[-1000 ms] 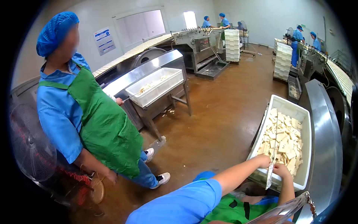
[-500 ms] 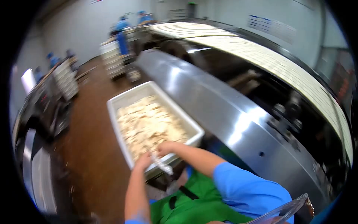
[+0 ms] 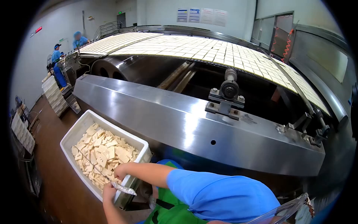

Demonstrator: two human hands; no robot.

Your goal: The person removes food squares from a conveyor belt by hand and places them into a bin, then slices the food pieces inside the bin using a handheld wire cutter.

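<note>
A white plastic bin (image 3: 71, 158) at lower left holds a heap of pale, flat broken biscuit-like pieces (image 3: 100, 149). Across the heap lies a thin rod (image 3: 88, 159) with a silver-wrapped handle (image 3: 124, 188) that sticks out over the bin's near end. My left hand (image 3: 109, 191) is closed at that near end, around the rod beside the wrapping. Just inside the same end, my right hand (image 3: 121, 171) rests with curled fingers against the pieces. Its fingertips are hidden, so what they grip cannot be seen.
A long steel guard (image 3: 167, 108) runs beside the bin. Behind it a conveyor (image 3: 209, 48) carries rows of pale square slabs, with a roller bearing (image 3: 228, 89) at its edge. Stacked white crates (image 3: 55, 95) and two co-workers (image 3: 57, 56) are at far left.
My view has swung to the right, so bin and hands now appear further left and lower. Both hands stay at the bin's near end with the wrapped handle.
</note>
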